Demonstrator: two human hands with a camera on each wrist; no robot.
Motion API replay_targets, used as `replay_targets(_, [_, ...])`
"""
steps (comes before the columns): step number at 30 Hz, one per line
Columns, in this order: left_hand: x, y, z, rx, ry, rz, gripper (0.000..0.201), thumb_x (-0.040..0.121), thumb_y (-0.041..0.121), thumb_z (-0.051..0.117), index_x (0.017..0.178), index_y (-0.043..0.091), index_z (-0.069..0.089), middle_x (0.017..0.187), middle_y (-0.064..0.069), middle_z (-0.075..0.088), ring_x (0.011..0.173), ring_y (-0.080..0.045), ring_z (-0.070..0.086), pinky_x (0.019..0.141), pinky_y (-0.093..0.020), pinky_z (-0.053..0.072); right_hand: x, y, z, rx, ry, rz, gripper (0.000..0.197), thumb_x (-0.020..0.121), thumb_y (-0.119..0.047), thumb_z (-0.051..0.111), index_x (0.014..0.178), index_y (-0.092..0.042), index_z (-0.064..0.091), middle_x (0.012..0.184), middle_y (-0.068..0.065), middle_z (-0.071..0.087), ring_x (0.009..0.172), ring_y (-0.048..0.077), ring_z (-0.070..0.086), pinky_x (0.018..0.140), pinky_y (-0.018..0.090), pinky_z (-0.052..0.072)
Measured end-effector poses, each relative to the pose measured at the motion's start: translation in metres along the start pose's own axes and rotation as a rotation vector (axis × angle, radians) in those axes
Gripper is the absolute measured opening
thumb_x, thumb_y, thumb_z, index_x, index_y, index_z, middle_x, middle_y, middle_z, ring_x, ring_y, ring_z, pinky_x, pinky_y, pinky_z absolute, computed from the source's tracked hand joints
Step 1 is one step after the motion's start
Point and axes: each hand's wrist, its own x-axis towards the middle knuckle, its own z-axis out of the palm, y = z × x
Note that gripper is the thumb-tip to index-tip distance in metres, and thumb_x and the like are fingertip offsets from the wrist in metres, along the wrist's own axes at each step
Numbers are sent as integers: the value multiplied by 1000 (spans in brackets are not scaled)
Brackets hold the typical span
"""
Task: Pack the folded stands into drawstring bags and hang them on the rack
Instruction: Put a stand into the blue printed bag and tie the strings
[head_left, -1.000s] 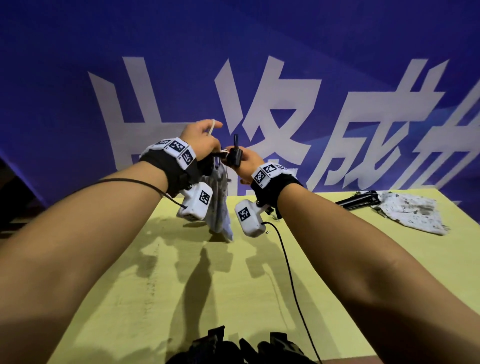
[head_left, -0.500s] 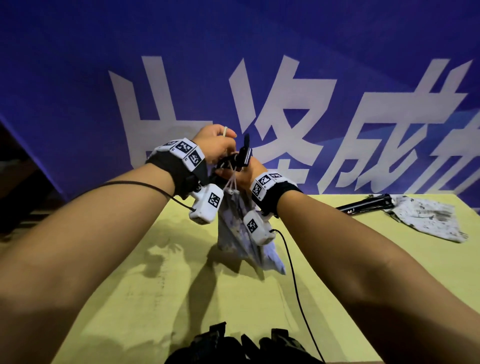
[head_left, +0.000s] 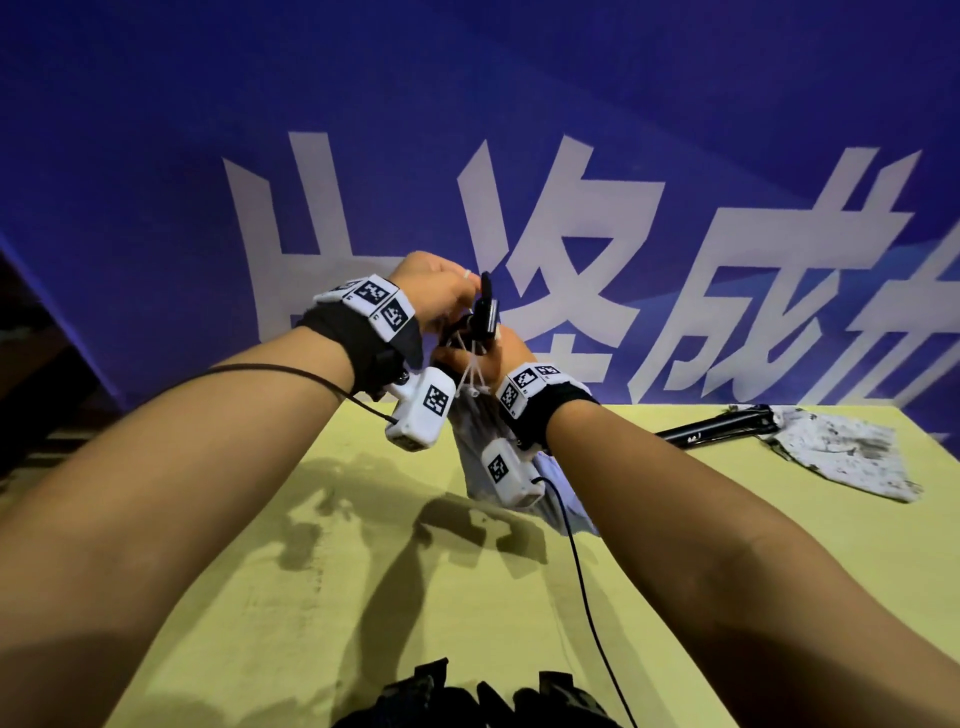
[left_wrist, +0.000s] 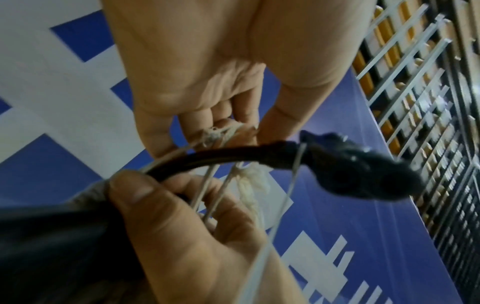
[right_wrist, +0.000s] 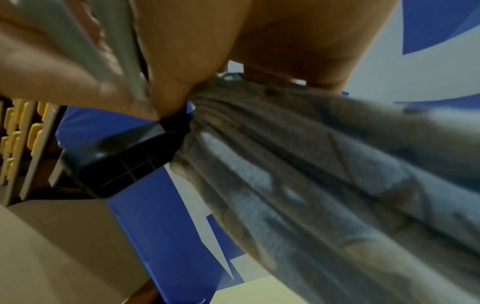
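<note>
bag (head_left: 470, 441) above table (head_left: 395, 597) (stand (head_left: 717, 427) far right)

Your head camera looks forward and down over both forearms, across the yellow tabletop (head_left: 363, 597) to the far blue banner wall (head_left: 156, 156). Each wrist camera sits very near its hand, facing upward past the fingers. All three views share the gathered grey patterned drawstring bag (head_left: 470, 441) neck and that banner.

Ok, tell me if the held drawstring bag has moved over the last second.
Yes. The drawstring bag has swung right, its bottom nearer the black stand lying on the table.
</note>
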Motion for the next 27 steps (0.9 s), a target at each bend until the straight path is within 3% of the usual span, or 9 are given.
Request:
replay_targets(3, [4, 1, -4, 47, 14, 2, 17, 74, 13, 67, 81, -2, 70, 69, -14, 61, 64, -24, 59, 72, -47, 56, -5, 1, 0, 59, 36, 13, 28, 69, -45, 72, 92, -34, 62, 90, -5, 69, 86, 20, 66, 81, 39, 56])
replay_targets(8, [6, 3, -16, 66, -77, 15, 23, 88, -1, 49, 89, 10, 69, 79, -17, 66, 76, -31, 66, 67, -39, 57, -12, 7, -8, 137, 85, -85, 28, 79, -35, 76, 104, -26, 66, 92, -9, 70, 86, 11, 65, 81, 27, 51])
replay_targets(11, [5, 6, -21, 104, -118, 36, 27, 87, -4, 49, 99, 12, 66, 73, -13, 64, 65, -23, 61, 60, -31, 51, -11, 3, -15, 219, 75, -69, 12, 84, -18, 74, 89, -28, 69, 79, -7, 69, 81, 16, 65, 80, 31, 52])
replay_targets(13, [3, 8, -21, 126, -135, 61, 31, 84, -6, 53, 106, 13, 66, 69, -11, 60, 54, -17, 56, 55, -28, 48, -11, 0, -17, 261, 73, 9, 19, 85, -10, 70, 78, -27, 67, 70, -1, 61, 75, 22, 58, 71, 34, 48])
replay_targets(15, [2, 8, -19, 181, -146, 88, 36, 81, -4, 55, 105, 18, 69, 72, -12, 61, 59, -18, 58, 62, -32, 51, -9, -1, -20, 260, 85, 14, 17, 86, -9, 67, 86, -26, 69, 71, 1, 59, 74, 21, 57, 68, 32, 46])
replay_targets(18, [-3, 8, -19, 277, -170, 128, 38, 76, 0, 55, 97, 27, 73, 79, -8, 66, 69, -22, 61, 69, -36, 53, -8, -9, -23, 87, 132, -76, 24, 85, -19, 70, 109, -17, 70, 112, 4, 67, 104, 19, 60, 86, 29, 45])
replay_targets(20, [-6, 5, -19, 287, -180, 162, 34, 79, 1, 55, 94, 25, 73, 85, -7, 69, 78, -24, 65, 72, -36, 55, -7, -13, -25, 21, 122, -125, 40, 86, -22, 71, 125, -17, 62, 125, 1, 61, 108, 12, 56, 85, 17, 44])
replay_targets(22, [-8, 3, -19, 278, -188, 200, 29, 82, 3, 56, 91, 25, 73, 90, -9, 71, 87, -28, 68, 78, -40, 57, -9, -18, -28, -33, 119, -156, 39, 89, -20, 67, 127, -16, 61, 106, -3, 63, 93, 9, 57, 70, 12, 42])
replay_targets(27, [-11, 13, -7, 271, -227, 278, 31, 84, -3, 54, 86, 24, 70, 86, -12, 68, 70, -21, 62, 69, -34, 52, -16, -14, -41, -65, 178, -128, 18, 90, -21, 63, 107, -14, 65, 86, 0, 63, 75, 15, 59, 69, 26, 43])
